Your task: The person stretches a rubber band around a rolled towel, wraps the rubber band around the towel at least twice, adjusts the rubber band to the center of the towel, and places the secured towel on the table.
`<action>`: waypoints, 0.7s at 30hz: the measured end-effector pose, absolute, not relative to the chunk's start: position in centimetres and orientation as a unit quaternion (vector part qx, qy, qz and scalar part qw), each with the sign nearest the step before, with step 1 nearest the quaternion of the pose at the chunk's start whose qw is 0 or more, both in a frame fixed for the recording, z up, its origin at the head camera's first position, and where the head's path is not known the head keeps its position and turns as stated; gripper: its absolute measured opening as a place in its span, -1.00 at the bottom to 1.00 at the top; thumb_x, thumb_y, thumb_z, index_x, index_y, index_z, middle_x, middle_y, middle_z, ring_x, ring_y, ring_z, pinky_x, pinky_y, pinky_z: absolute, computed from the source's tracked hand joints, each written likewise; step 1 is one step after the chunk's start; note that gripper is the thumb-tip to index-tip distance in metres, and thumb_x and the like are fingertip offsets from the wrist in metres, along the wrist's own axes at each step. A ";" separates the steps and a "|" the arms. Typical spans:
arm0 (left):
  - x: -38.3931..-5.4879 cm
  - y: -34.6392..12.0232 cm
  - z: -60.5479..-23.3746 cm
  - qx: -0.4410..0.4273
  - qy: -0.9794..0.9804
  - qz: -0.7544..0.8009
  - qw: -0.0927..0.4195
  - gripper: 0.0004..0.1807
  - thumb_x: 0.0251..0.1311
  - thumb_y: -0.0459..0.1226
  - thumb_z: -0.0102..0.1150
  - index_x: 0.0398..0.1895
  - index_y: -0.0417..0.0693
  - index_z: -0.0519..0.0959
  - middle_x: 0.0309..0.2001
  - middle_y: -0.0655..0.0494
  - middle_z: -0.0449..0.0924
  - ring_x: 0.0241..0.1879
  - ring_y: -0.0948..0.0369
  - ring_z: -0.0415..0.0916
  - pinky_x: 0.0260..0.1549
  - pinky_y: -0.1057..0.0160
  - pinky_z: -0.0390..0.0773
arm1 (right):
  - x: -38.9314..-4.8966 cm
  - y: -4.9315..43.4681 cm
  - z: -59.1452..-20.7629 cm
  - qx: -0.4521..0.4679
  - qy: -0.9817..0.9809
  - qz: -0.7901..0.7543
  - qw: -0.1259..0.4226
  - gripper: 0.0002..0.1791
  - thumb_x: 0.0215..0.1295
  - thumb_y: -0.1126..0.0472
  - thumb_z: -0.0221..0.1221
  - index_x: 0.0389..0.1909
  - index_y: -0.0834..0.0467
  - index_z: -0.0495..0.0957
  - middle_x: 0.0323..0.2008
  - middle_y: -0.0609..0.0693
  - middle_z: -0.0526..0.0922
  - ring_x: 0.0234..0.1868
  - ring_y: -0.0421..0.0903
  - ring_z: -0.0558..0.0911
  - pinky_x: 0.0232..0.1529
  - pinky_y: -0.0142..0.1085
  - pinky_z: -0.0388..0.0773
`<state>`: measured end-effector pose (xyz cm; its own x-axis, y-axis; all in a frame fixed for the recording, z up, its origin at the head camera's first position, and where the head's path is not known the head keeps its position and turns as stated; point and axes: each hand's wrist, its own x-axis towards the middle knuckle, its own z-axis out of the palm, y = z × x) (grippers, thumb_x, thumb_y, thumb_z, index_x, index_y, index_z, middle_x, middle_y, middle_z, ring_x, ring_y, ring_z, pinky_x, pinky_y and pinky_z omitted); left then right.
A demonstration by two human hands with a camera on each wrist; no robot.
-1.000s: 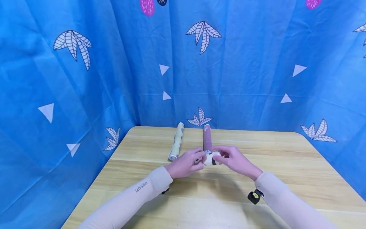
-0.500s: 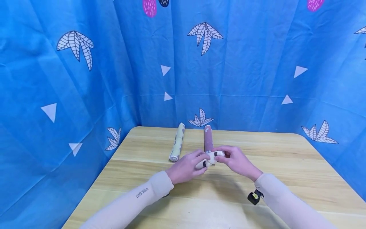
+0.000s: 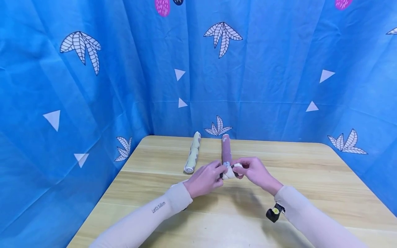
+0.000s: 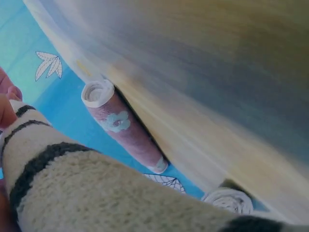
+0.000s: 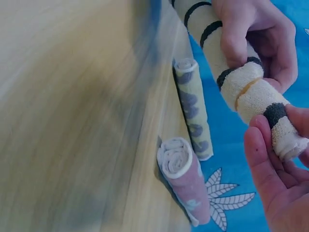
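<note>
Both hands hold a rolled cream towel with black stripes (image 3: 228,174) above the table. In the right wrist view, a thin tan band (image 5: 247,92) circles this rolled towel. My left hand (image 3: 205,178) grips the roll on the left side of the band, fingers curled over it. With thumb and fingers, my right hand (image 3: 256,175) pinches the roll near its right end. The left wrist view shows the striped roll close up, hiding much of the hands there.
Just beyond the hands a pink rolled towel (image 3: 226,148) lies on the wooden table (image 3: 297,179). Left of it lies a pale green rolled towel (image 3: 193,153) with grey patches. Blue patterned curtain (image 3: 263,86) hangs behind and at the sides.
Both hands keep hold of the striped towel in nearly the same spot. The towel has tilted and turned between the fingers, and the left hand's fingers have shifted on it.
</note>
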<state>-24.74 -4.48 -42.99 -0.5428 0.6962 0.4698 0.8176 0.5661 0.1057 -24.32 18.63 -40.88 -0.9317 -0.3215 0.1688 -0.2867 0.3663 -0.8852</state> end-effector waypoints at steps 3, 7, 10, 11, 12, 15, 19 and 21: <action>-24.9 -4.6 -43.1 -0.444 -0.862 -0.164 0.179 -0.80 0.16 -0.30 0.31 -0.18 0.07 0.54 -0.23 0.21 0.40 -0.37 0.36 0.36 -0.41 0.56 0.39 | -24.3 18.6 -40.9 -0.185 0.816 -0.547 0.034 -0.74 0.31 0.33 0.26 -0.01 0.33 0.67 -0.22 0.25 0.75 -0.33 -0.07 0.71 -0.27 -0.18 0.72; -25.1 -4.8 -43.3 -0.463 -0.852 -0.166 0.180 -0.82 0.15 -0.31 0.29 -0.27 0.09 0.48 -0.23 0.21 0.36 -0.36 0.36 0.34 -0.41 0.57 0.36 | -24.3 18.7 -40.9 -0.185 0.807 -0.559 0.049 -0.69 0.32 0.33 0.26 0.02 0.39 0.63 -0.18 0.24 0.75 -0.31 -0.09 0.71 -0.23 -0.09 0.72; -25.4 -5.0 -43.4 -0.485 -0.838 -0.170 0.184 -0.82 0.15 -0.33 0.27 -0.32 0.08 0.45 -0.22 0.20 0.37 -0.35 0.37 0.34 -0.41 0.57 0.35 | -24.3 18.7 -40.7 -0.179 0.800 -0.570 0.061 -0.68 0.33 0.33 0.25 0.04 0.40 0.62 -0.19 0.23 0.75 -0.31 -0.07 0.71 -0.21 -0.08 0.72; -25.5 -5.0 -43.4 -0.492 -0.833 -0.171 0.186 -0.83 0.16 -0.33 0.26 -0.34 0.07 0.44 -0.21 0.19 0.37 -0.34 0.37 0.34 -0.40 0.57 0.35 | -24.2 18.8 -40.7 -0.176 0.797 -0.573 0.066 -0.68 0.33 0.32 0.25 0.04 0.41 0.62 -0.21 0.22 0.75 -0.31 -0.07 0.71 -0.21 -0.09 0.72; -25.6 -5.1 -43.4 -0.498 -0.829 -0.171 0.188 -0.83 0.17 -0.34 0.25 -0.35 0.07 0.44 -0.20 0.19 0.38 -0.34 0.37 0.34 -0.39 0.57 0.35 | -24.2 18.8 -40.6 -0.176 0.795 -0.576 0.070 -0.67 0.33 0.32 0.25 0.05 0.41 0.61 -0.21 0.23 0.74 -0.31 -0.06 0.71 -0.21 -0.09 0.72; -25.8 -5.2 -43.5 -0.514 -0.818 -0.168 0.197 -0.84 0.20 -0.34 0.23 -0.37 0.07 0.44 -0.15 0.18 0.42 -0.31 0.37 0.36 -0.36 0.57 0.35 | -24.1 18.8 -40.4 -0.172 0.788 -0.586 0.080 -0.66 0.32 0.32 0.26 0.05 0.43 0.60 -0.24 0.24 0.74 -0.32 -0.06 0.70 -0.22 -0.10 0.72; -26.0 -5.5 -43.6 -0.527 -0.807 -0.163 0.211 -0.85 0.20 -0.35 0.23 -0.37 0.06 0.45 -0.12 0.18 0.45 -0.28 0.37 0.38 -0.31 0.55 0.38 | -24.1 18.9 -40.3 -0.168 0.782 -0.593 0.092 -0.63 0.32 0.30 0.26 0.06 0.45 0.59 -0.25 0.21 0.73 -0.35 -0.07 0.68 -0.24 -0.15 0.71; -26.1 -5.5 -43.6 -0.531 -0.804 -0.165 0.209 -0.86 0.21 -0.35 0.22 -0.34 0.06 0.46 -0.12 0.18 0.46 -0.27 0.37 0.39 -0.30 0.54 0.40 | -24.1 19.0 -40.2 -0.170 0.783 -0.591 0.098 -0.63 0.32 0.29 0.25 0.06 0.44 0.59 -0.26 0.20 0.73 -0.35 -0.07 0.68 -0.24 -0.15 0.70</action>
